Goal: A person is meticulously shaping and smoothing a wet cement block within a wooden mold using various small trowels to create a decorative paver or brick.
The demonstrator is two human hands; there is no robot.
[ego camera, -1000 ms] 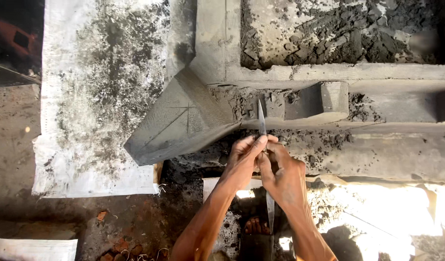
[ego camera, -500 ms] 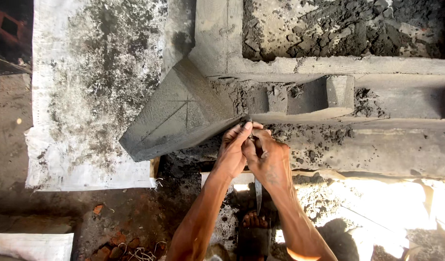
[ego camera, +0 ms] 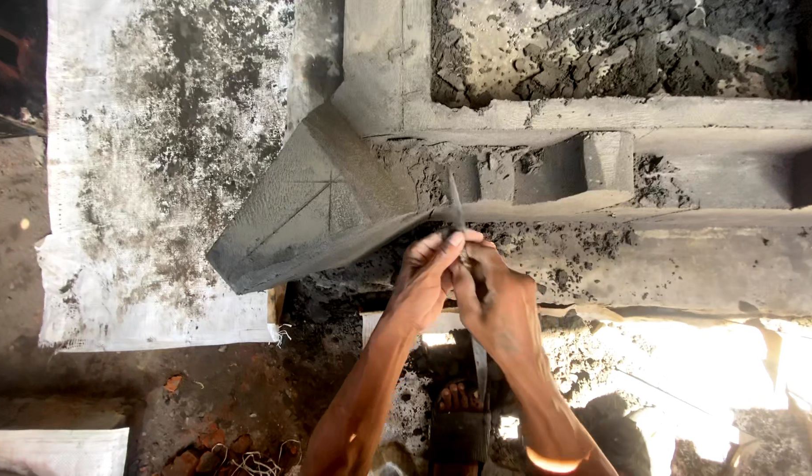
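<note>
At the bottom of the view, between the two forearms, a foot in a sandal [ego camera: 459, 414] stands on dark, crumbly ground, with bits of red brick [ego camera: 207, 436] off to the left. Just above it the two hands meet, pressed side by side. The left hand [ego camera: 428, 282] has its fingers curled shut around a thin flat metal strip [ego camera: 456, 207], thumb and fingertips pinching it close to where it rises out of the grip. The right hand [ego camera: 494, 300] is closed on the same strip just below and beside the left, so both hands clamp one piece of metal and neither is nearer than the other. The strip's long axis runs almost straight away from the body: its lower end [ego camera: 481, 370] hangs down between the wrists toward the foot, and its narrow upper end points up past the fingertips and crosses the front edge of the grey block [ego camera: 318, 211]. That block lies directly beyond the hands and slightly to the left, a slanted wedge with scratched lines on its face, its pale edge stretching off to the right. Farther on, grey ledges [ego camera: 600, 163] hold loose dark clods, and a stained white sack [ego camera: 115, 176] covers the ground at far left
</note>
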